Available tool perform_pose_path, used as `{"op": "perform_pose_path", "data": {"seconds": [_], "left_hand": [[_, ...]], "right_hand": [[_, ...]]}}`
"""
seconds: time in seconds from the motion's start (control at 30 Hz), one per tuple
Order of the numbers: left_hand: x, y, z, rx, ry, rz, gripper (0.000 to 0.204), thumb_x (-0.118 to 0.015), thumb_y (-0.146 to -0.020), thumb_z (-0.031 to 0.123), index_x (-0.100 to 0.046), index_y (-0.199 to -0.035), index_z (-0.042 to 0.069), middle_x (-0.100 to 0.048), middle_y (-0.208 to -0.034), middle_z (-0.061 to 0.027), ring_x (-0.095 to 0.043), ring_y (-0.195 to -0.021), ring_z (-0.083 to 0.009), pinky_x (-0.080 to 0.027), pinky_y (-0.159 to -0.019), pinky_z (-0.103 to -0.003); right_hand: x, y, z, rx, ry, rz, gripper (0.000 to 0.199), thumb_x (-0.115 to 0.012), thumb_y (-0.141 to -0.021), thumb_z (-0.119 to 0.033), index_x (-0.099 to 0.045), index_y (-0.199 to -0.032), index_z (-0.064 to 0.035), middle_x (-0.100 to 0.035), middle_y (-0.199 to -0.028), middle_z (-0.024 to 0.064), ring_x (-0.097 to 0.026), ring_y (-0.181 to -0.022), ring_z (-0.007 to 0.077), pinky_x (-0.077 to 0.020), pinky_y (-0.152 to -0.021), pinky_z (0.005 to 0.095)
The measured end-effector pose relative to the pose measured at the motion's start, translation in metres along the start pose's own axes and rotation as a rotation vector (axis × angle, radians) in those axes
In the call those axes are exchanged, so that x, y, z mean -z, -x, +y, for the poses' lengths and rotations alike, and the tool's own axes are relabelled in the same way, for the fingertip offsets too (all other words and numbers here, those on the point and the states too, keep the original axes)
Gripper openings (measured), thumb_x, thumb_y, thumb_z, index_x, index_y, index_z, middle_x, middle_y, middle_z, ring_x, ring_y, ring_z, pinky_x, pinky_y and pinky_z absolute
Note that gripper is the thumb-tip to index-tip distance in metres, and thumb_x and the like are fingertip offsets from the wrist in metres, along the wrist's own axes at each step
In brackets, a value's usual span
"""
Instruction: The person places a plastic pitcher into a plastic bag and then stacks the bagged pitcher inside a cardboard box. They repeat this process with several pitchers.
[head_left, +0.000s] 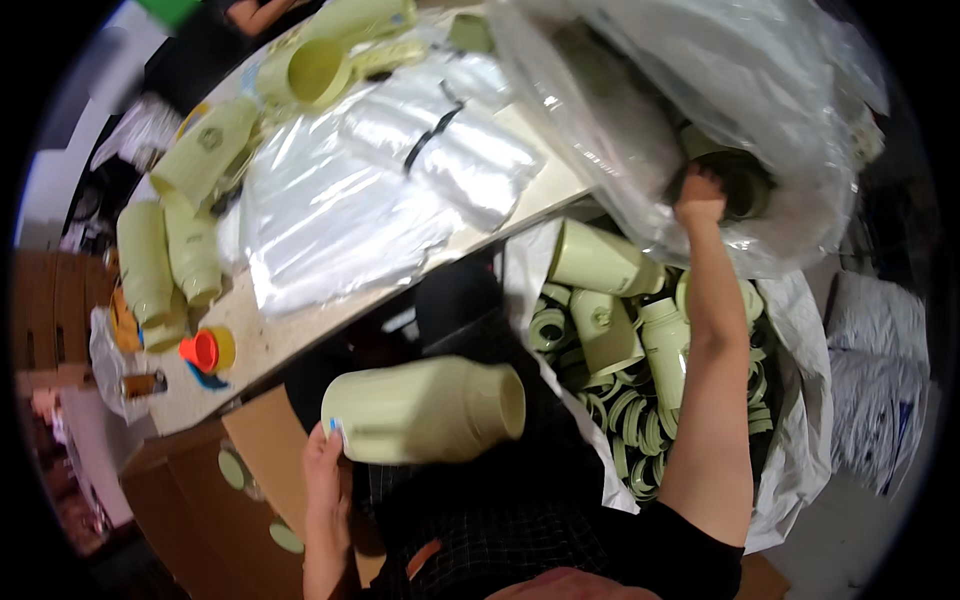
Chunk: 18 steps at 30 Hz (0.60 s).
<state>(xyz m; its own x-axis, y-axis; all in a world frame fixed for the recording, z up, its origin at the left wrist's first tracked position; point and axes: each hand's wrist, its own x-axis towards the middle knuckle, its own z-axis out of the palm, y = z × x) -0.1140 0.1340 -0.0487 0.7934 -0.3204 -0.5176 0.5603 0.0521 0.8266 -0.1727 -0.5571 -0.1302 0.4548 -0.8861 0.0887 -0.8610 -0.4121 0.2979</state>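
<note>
Flask [425,412], pale green, lying nearly level above the lap, between carton [180,530] and white sack [800,400]
Bare table [262,340] shows along its near edge; a small sticker [337,428] is too small to read; the left hand [325,475] grips the flask's base end, the right hand [701,195] is inside a clear bag [810,225], its grip impossible to tell

From your head, the left fisheye camera looks down and forward, close above your left hand [325,462] and right hand [702,196], toward the worktable [243,316].
</note>
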Motion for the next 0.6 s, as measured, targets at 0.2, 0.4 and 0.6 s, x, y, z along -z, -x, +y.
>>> {"op": "perform_pose_path", "data": {"seconds": [0.2,0.4,0.6], "left_hand": [[-0.01,-0.009,-0.015,0.012,0.289,0.153,0.035,-0.049,-0.104,0.023,-0.055,-0.128,-0.002,-0.063,-0.129,-0.0148,-0.063,-0.118,-0.0257,-0.052,-0.1,-0.042],[-0.029,0.0,-0.001,-0.118,0.171,0.153,0.031,-0.053,-0.102,0.02,-0.057,-0.124,-0.001,-0.064,-0.126,-0.0154,-0.064,-0.113,-0.0258,-0.053,-0.096,-0.041],[-0.015,-0.009,0.078,-0.875,-0.418,0.38,0.041,-0.058,-0.096,0.029,-0.059,-0.122,-0.003,-0.064,-0.121,-0.0165,-0.064,-0.11,-0.0277,-0.052,-0.092,-0.045]], "right_hand": [[0.052,0.107,0.01,0.252,-0.858,0.615,0.083,-0.073,-0.073,-0.039,-0.044,-0.142,-0.0035,-0.05,-0.135,0.02,-0.048,-0.125,0.038,-0.0365,-0.109,0.0459],[0.112,0.313,-0.085,0.95,-2.133,-0.276,0.088,-0.055,-0.09,-0.06,-0.03,-0.153,-0.0033,-0.034,-0.154,0.0193,-0.035,-0.139,0.0299,-0.0256,-0.116,0.0449],[0.129,0.413,-0.102,0.465,-2.274,-0.385,0.067,-0.063,-0.094,-0.032,-0.036,-0.147,-0.0017,-0.045,-0.139,0.017,-0.043,-0.131,0.0292,-0.0309,-0.113,0.0403]]}}
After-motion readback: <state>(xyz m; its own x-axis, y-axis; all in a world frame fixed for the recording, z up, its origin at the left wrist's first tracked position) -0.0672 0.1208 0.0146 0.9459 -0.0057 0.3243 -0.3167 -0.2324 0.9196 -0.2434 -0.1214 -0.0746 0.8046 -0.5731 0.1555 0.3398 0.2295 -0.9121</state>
